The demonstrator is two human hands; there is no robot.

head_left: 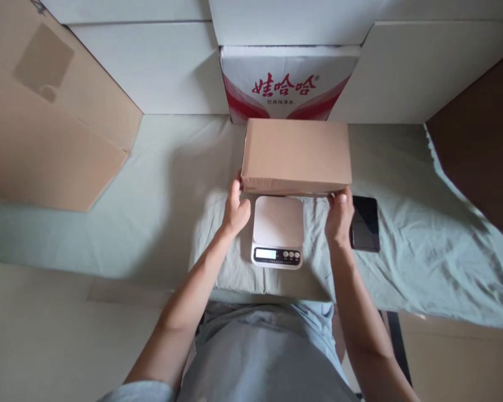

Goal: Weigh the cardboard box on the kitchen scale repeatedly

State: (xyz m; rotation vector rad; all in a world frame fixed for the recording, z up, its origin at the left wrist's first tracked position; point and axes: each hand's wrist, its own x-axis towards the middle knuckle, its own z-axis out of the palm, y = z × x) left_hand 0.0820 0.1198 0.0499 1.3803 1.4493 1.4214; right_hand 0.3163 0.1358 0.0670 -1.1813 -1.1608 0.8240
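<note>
Cardboard fills most of what I see: I hold a plain brown cardboard box (296,155) by its two near corners, above and just behind a small white kitchen scale (278,231). My left hand (236,209) closes its grip on the box's near left corner, fingers running up the side and under the edge. My right hand (340,215) has its grip clamped on the near right corner, thumb at the front edge, fingers hidden beneath. The box lies level, long side across my view, and its near edge overhangs the far rim of the scale's weighing plate; I cannot tell whether the bottom touches the plate.

The scale sits on the surface, which is covered by a pale green cloth (423,240) creased in soft folds. Its display and three round buttons face me. Just beside my right hand lies a black phone (365,223), screen dark, flat on the cloth.

Behind the box stands a white carton with red Chinese lettering (288,84), flanked by plain white boxes (159,67). A large flattened brown cardboard sheet (46,111) leans at the left, and a dark brown panel (482,139) at the right.
</note>
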